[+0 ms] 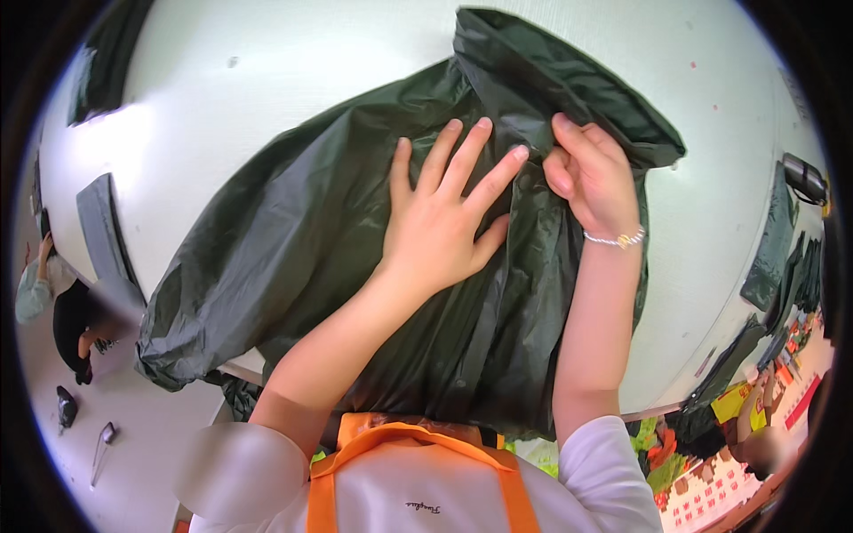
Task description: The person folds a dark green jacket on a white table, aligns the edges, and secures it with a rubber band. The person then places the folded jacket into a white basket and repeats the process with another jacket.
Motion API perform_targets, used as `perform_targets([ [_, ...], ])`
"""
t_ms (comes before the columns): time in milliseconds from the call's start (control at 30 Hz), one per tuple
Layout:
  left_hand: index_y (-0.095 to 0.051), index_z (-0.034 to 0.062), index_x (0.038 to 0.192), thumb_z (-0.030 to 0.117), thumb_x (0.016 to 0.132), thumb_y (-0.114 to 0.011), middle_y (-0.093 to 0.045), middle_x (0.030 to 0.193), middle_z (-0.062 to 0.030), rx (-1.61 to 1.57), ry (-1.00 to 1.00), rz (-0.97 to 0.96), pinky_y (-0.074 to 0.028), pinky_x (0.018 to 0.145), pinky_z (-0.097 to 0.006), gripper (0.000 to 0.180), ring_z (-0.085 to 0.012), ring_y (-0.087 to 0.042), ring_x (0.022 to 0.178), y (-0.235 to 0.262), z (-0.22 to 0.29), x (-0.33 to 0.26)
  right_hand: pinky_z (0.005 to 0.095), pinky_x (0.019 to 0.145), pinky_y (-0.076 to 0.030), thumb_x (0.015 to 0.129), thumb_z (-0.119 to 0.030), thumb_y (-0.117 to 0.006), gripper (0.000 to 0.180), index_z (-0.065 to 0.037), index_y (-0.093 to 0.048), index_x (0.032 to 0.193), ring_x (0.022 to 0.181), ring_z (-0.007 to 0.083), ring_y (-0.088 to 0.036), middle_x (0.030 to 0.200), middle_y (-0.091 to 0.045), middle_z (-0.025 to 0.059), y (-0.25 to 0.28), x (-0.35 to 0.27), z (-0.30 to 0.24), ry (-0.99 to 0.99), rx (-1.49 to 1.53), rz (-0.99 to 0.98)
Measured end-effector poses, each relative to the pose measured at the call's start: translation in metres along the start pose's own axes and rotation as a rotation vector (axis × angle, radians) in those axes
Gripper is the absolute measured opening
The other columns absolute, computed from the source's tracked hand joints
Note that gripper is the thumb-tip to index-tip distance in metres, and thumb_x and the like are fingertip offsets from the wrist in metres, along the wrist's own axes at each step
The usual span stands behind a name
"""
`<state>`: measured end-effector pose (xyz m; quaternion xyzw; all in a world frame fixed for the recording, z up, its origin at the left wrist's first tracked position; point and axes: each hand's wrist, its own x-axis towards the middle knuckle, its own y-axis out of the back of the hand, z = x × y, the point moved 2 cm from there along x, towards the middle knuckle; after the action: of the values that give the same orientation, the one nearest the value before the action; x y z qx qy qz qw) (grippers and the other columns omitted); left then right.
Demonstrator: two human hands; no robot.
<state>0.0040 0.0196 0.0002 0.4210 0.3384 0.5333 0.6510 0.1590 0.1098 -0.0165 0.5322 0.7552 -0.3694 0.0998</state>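
Apron: orange straps (515,493) over my white top sit nearest, at the lower edge of the view.
Raincoat, near hem: the dark green raincoat (302,240) hangs over the tabletop's front edge towards me, its lower folds drooping past the rim.
Left hand: my left hand (444,222) lies flat on the middle of the coat, fingers spread wide, palm pressing the fabric down.
Right hand: my right hand (591,173), with a beaded bracelet (615,240) at the wrist, is closed into a pinch on a gathered fold just beside my left fingertips.
Material: thin, glossy and heavily creased; I judge it light, limp and slippery, likely to slide under a flat palm and to billow if lifted quickly.
Where to grip: bunched folds or the thicker rolled edge give the best purchase; the smooth panels offer little.
Far end: the hood or collar opening (569,80) lies farthest from me, mouth gaping.
Tabletop: white tabletop (267,80), with more dark green pieces (786,258) well apart at the right rim.
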Motion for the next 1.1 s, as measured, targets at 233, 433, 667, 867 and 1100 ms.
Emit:
perform_targets([
  [233,-0.03,0.0047,0.138,0.019,0.074,-0.069,-0.028,0.144,-0.0172,-0.239,0.074,0.504,-0.02,0.107,-0.047,0.076,-0.037,-0.026,0.132,0.039,-0.013,-0.033,0.0249,0.035,-0.027,0.09,-0.021,-0.056,0.026,-0.007,-0.05,0.069,0.037,0.0089,-0.04,0.051,-0.043,-0.0008,-0.05,-0.026,-0.001,0.15,-0.279,0.305],
  [433,-0.025,0.0078,0.141,0.045,0.065,-0.076,-0.026,0.145,-0.0185,-0.134,0.214,0.639,-0.015,0.108,-0.053,0.099,-0.0368,-0.02,0.135,0.148,-0.043,-0.082,0.0181,0.038,-0.021,0.091,-0.019,-0.056,0.017,-0.008,-0.055,0.079,0.041,0.0014,-0.032,0.059,-0.041,-0.0071,-0.142,-0.151,-0.064,0.361,-0.238,-0.025],
  [667,-0.061,0.0026,0.103,0.016,0.08,-0.069,-0.06,0.1,-0.0051,-1.037,0.127,0.118,-0.044,0.077,-0.027,0.028,-0.01,-0.053,0.09,0.194,0.021,-0.164,0.0166,0.039,-0.025,0.09,-0.02,-0.058,0.015,-0.007,-0.057,0.081,0.042,0.0015,-0.034,0.061,-0.047,-0.0072,-0.209,-0.267,-0.077,0.418,-0.14,-0.331],
  [867,-0.051,-0.0002,0.119,0.022,0.086,-0.063,-0.057,0.112,-0.0031,-1.375,-0.108,0.245,-0.04,0.089,-0.027,0.042,-0.0108,-0.05,0.1,0.21,0.082,-0.202,0.017,0.038,-0.027,0.091,-0.021,-0.057,0.017,-0.007,-0.057,0.082,0.042,0.0019,-0.038,0.06,-0.047,-0.0064,-0.215,-0.328,-0.082,0.518,-0.176,-0.339],
  [1100,-0.039,0.0019,0.133,0.05,0.095,-0.028,-0.049,0.13,-0.0137,-1.804,0.019,0.179,-0.038,0.101,-0.039,0.062,-0.0261,-0.048,0.118,0.228,0.126,-0.221,0.0179,0.037,-0.027,0.092,-0.022,-0.056,0.02,-0.006,-0.055,0.08,0.04,0.0039,-0.04,0.059,-0.046,-0.0038,-0.221,-0.367,-0.085,0.57,-0.177,-0.401],
])
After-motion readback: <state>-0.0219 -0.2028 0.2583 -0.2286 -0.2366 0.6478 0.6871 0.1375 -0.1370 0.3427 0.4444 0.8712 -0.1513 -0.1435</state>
